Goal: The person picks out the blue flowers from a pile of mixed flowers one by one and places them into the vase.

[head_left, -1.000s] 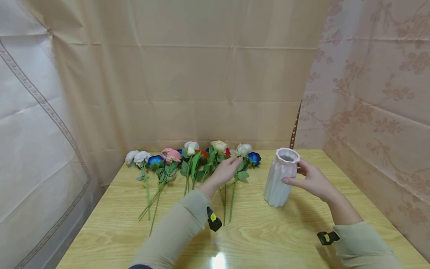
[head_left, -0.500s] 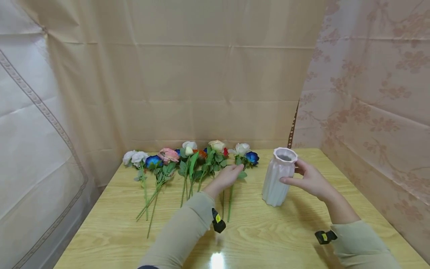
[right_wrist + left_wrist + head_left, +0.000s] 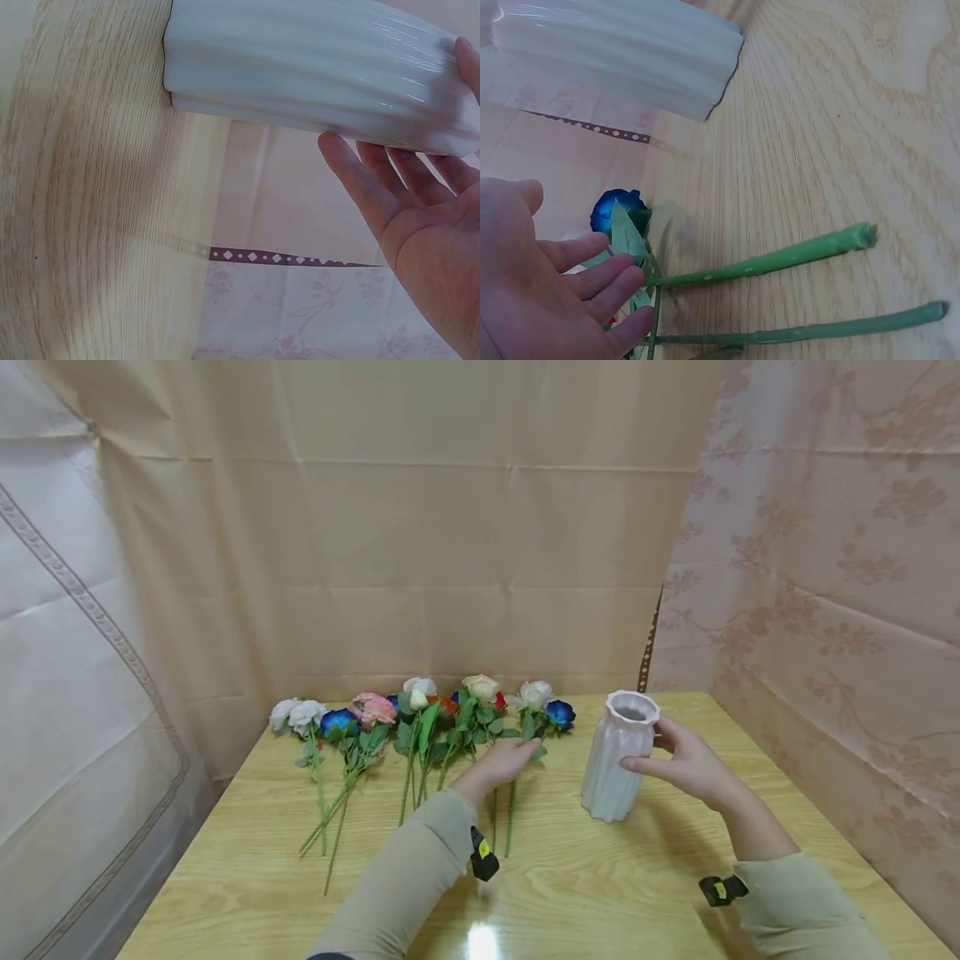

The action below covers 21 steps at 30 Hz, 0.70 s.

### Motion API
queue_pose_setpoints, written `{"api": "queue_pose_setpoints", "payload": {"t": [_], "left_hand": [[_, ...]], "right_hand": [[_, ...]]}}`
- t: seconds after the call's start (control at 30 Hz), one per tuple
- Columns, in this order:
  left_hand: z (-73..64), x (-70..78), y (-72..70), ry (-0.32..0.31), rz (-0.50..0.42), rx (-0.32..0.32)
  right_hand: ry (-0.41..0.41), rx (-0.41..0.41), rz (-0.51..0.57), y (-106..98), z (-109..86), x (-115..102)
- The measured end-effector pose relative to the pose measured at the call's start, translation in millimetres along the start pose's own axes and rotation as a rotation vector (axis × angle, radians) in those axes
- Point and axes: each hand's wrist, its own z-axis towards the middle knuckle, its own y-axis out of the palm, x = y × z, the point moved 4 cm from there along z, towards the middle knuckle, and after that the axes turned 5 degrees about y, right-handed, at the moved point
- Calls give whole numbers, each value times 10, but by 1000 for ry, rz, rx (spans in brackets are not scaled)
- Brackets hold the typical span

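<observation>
1. Left forearm (image 3: pixel 408 868), sleeved, slants forward and inward from lower edge of head view.
2. Left hand (image 3: pixel 504 762) beyond bare wrist (image 3: pixel 465 792); palm faces wrist camera. Fingers (image 3: pixel 604 279) extended, slightly bent, small gaps between; thumb (image 3: pixel 531 196) held apart.
3. Right forearm (image 3: pixel 810 902), sleeved, angles inward from lower right.
4. Right hand (image 3: pixel 693 768) curved in a grip, thumb (image 3: pixel 645 767) opposing fingers (image 3: pixel 367 187).
5. Hands well apart.

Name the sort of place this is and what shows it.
Probably a makeshift indoor booth, perhaps for recording: a yellowish wood-grain tabletop is screened by a creased beige hanging sheet behind and a pale pink flower-patterned sheet on the right.
</observation>
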Motion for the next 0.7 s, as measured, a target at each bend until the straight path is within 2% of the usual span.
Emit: {"api": "queue_pose_setpoints", "payload": {"t": [0.3, 0.57, 0.7], "left_hand": [[6, -75, -73, 4, 24, 21], [-91, -127, -295, -55, 100, 42], [-102, -182, -403, -62, 109, 63]], "right_hand": [[6, 1, 0, 14, -18, -22], [15, 12, -9, 7, -7, 21], [14, 11, -11, 5, -6, 30]]}}
